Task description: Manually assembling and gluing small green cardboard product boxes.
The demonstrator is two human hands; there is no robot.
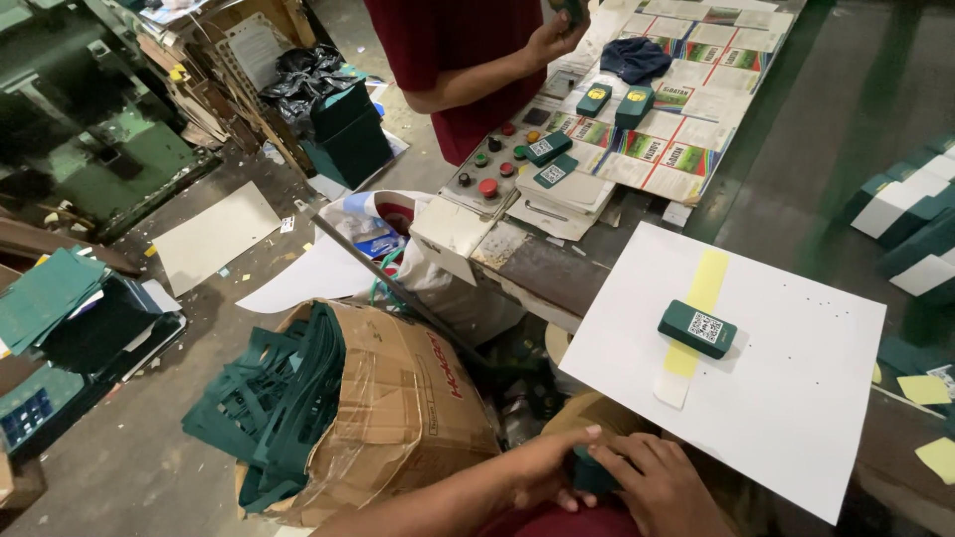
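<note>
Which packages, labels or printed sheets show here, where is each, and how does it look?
Small box: on white sheet, dark green, white label.
Cardboard box: on floor, brown, holding green cutouts.
Printed sheets: far table, white with green and red panels.
Both hands: around a dark green piece, low centre.

From my remote seat, I see my left hand point(542, 467) and right hand point(657, 482) wrapped around a small dark green box point(594, 475), so most of it is covered by fingers and I cannot tell its shape or whether it is closed. The co-worker point(468, 60) in the maroon shirt is cut off at the top edge, and the object in that person's raised hand point(557, 35) is mostly out of frame. The green machine point(90, 129) at upper left runs off the picture, and the printed sheets point(686, 109) are too small to make out.
</note>
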